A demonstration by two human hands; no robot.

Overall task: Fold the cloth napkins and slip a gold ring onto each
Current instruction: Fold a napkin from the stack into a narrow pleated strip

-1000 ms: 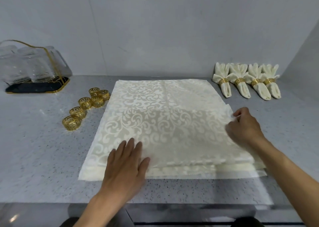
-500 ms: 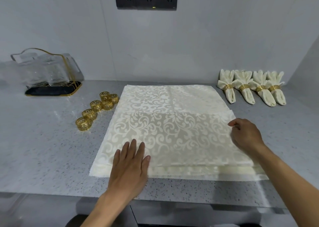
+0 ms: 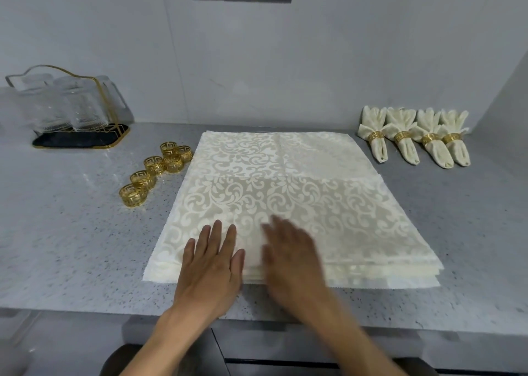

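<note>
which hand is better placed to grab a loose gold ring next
Left, probably. The loose gold rings sit on the counter to the left of the napkin stack, on the side of the left hand, which lies flat on the stack's near edge. The blurred right hand would have to cross over it.

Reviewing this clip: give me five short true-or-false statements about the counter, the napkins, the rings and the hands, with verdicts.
1. Four finished napkins lie at the far right, each with a ring. True.
2. The loose gold rings sit right of the flat napkin stack. False: they sit left of it.
3. The left hand lies flat on the stack's near edge. True.
4. The right hand holds a gold ring. False: it holds nothing and is motion-blurred.
5. The glasses rack stands on the stack. False: it stands at the far left of the counter.
</note>
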